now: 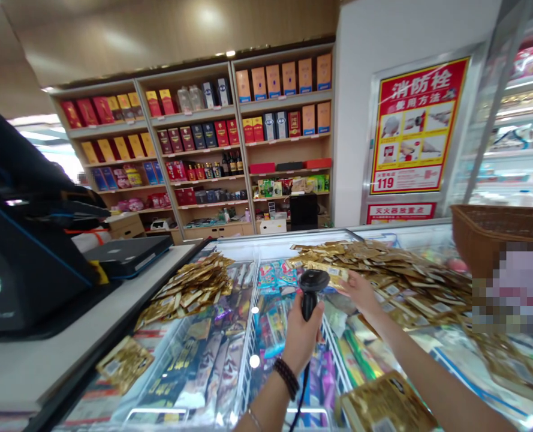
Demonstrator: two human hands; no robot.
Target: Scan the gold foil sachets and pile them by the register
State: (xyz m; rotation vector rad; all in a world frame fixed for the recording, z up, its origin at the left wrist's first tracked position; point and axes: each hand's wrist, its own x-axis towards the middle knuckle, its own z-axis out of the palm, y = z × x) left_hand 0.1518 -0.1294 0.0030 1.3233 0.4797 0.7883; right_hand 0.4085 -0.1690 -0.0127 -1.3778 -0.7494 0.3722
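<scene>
My left hand (303, 333), with a dark beaded bracelet on the wrist, is wrapped round the handle of a black barcode scanner (313, 279). A cord hangs down from the scanner. Just right of the scanner head, my right hand (358, 291) pinches a flat gold packet (331, 273) by its right end; a pale label faces the scanner. Behind and right of my right hand spreads a large heap of gold packets (410, 282). A smaller pile of gold packets (189, 285) lies to the left. Single ones lie nearer, a gold packet (125, 363) at left and another packet (387, 403) at the bottom.
The packets rest on the glass top of a freezer chest (248, 237) with wrapped ices inside. At left stands a black checkout terminal (18, 258) on a pale counter (63, 354). A wicker basket (495, 234) is at right. Shelves (203, 141) of boxes line the back wall.
</scene>
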